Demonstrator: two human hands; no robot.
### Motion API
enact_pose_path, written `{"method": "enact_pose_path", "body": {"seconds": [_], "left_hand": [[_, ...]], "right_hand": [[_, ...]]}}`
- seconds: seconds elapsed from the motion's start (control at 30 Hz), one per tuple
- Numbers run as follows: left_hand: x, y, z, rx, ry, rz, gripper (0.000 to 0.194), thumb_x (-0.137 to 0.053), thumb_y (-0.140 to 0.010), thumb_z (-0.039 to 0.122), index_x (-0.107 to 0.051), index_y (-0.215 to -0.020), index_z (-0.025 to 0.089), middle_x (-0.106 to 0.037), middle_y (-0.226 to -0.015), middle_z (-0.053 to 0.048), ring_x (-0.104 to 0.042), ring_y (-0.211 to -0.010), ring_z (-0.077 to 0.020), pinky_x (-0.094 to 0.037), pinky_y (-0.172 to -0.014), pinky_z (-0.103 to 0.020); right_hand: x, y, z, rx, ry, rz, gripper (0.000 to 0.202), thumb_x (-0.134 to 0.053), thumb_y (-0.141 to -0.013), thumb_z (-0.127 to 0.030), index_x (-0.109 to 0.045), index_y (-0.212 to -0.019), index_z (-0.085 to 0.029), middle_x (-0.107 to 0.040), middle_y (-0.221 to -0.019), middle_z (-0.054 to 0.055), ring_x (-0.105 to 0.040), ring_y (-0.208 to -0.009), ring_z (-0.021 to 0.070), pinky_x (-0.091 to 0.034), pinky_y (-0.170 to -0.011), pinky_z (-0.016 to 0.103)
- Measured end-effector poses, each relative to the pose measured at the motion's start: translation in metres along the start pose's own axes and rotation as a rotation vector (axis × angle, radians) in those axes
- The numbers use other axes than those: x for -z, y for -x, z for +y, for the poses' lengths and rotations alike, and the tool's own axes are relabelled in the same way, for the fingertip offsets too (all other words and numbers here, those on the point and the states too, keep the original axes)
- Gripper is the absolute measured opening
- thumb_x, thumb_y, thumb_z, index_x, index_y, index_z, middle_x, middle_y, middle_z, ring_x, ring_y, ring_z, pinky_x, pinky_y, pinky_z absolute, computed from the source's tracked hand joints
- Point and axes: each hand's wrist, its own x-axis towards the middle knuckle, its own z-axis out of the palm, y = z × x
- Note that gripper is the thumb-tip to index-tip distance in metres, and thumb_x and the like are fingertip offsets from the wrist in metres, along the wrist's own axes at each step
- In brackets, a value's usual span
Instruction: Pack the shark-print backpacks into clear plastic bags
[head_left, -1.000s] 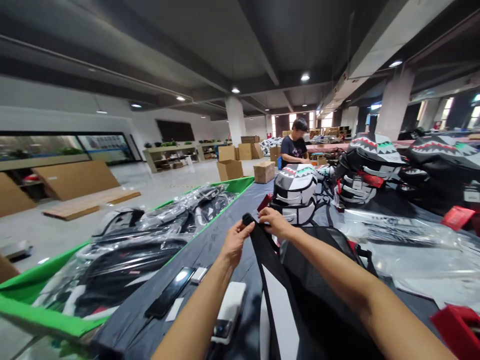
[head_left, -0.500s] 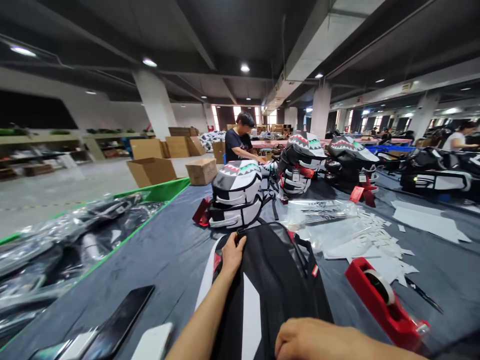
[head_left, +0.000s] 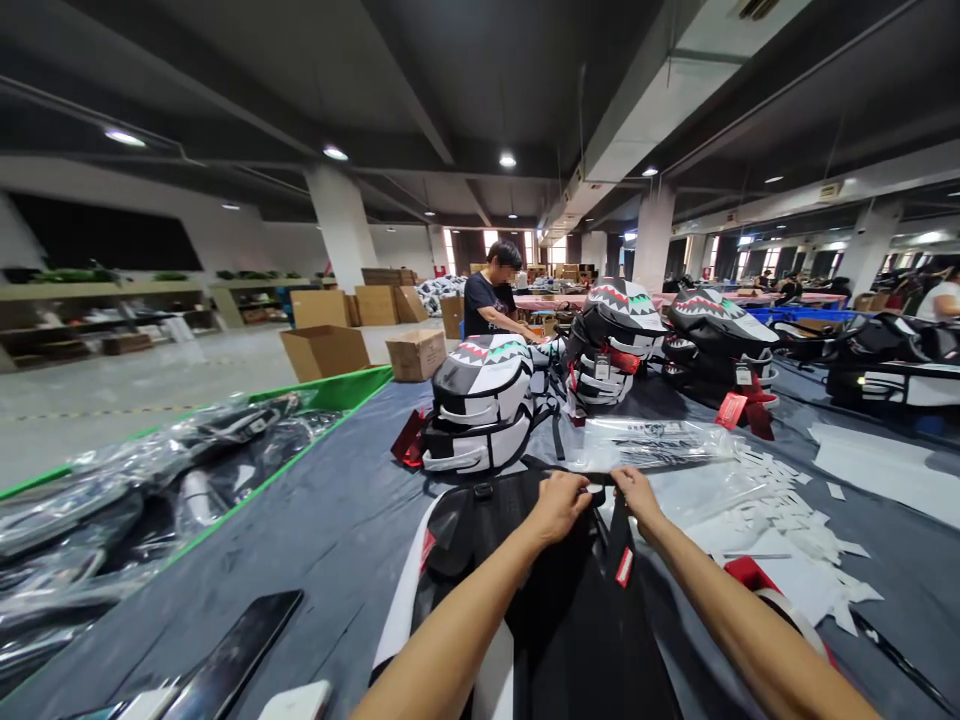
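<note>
A black backpack [head_left: 592, 640] with a white panel lies in front of me on the dark cloth. At its top right edge, my left hand [head_left: 561, 506] and my right hand [head_left: 637, 496] are close together, fingers closed on a black strap [head_left: 619, 530]. A small red label [head_left: 624, 567] hangs from this strap. On the other side of the bag sits a black buckle [head_left: 483, 490], apart from both hands. Just beyond stands a stack of shark-mouth backpacks [head_left: 481, 400] with a red tag [head_left: 409, 440] at its left.
A green-edged bin [head_left: 330, 381] of plastic-wrapped bags is at left. A phone [head_left: 247, 640] lies near me. Clear plastic bags [head_left: 652, 443], paper scraps [head_left: 787, 510] and a red tape dispenser [head_left: 752, 574], partly behind my right arm, are at right. A co-worker [head_left: 491, 300] stands beyond.
My left hand has left the buckle side and moved right to the strap. My right hand has risen from the bag's lower part to the same strap. The view has shifted slightly.
</note>
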Motion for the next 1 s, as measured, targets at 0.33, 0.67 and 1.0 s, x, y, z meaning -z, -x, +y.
{"method": "enact_pose_path", "body": {"seconds": [0.33, 0.67, 1.0], "left_hand": [[-0.027, 0.024, -0.003, -0.288, -0.049, 0.076, 0.022, -0.052, -0.098, 0.02, -0.069, -0.084, 0.018, -0.072, -0.091, -0.008, -0.062, -0.095, -0.0219, -0.047, -0.093, -0.04], [0.006, 0.035, 0.006, -0.223, 0.036, 0.108, 0.014, -0.06, -0.09, 0.019, -0.074, -0.092, 0.019, -0.074, -0.086, -0.004, -0.067, -0.085, -0.0198, -0.054, -0.083, -0.032], [0.068, 0.055, 0.053, 0.196, 0.618, 0.199, 0.009, -0.064, -0.073, 0.014, -0.069, -0.079, 0.018, -0.072, -0.081, -0.004, -0.069, -0.092, -0.0257, -0.054, -0.09, -0.039]], "right_hand": [[0.005, 0.106, -0.025, 0.687, 0.359, -0.056, 0.008, -0.056, -0.078, -0.029, -0.051, -0.079, -0.023, -0.055, -0.059, -0.006, -0.052, -0.048, 0.0124, -0.037, -0.051, 0.023], [0.047, 0.155, -0.065, 0.661, 0.271, -0.054, 0.011, -0.058, -0.083, -0.032, -0.06, -0.082, -0.022, -0.06, -0.063, -0.004, -0.057, -0.051, 0.0118, -0.043, -0.05, 0.021], [0.025, 0.07, -0.133, 0.663, 0.165, -0.475, 0.043, -0.074, -0.072, -0.06, -0.058, -0.083, -0.02, -0.057, -0.074, -0.002, -0.052, -0.069, 0.0147, -0.044, -0.062, 0.025]]}}
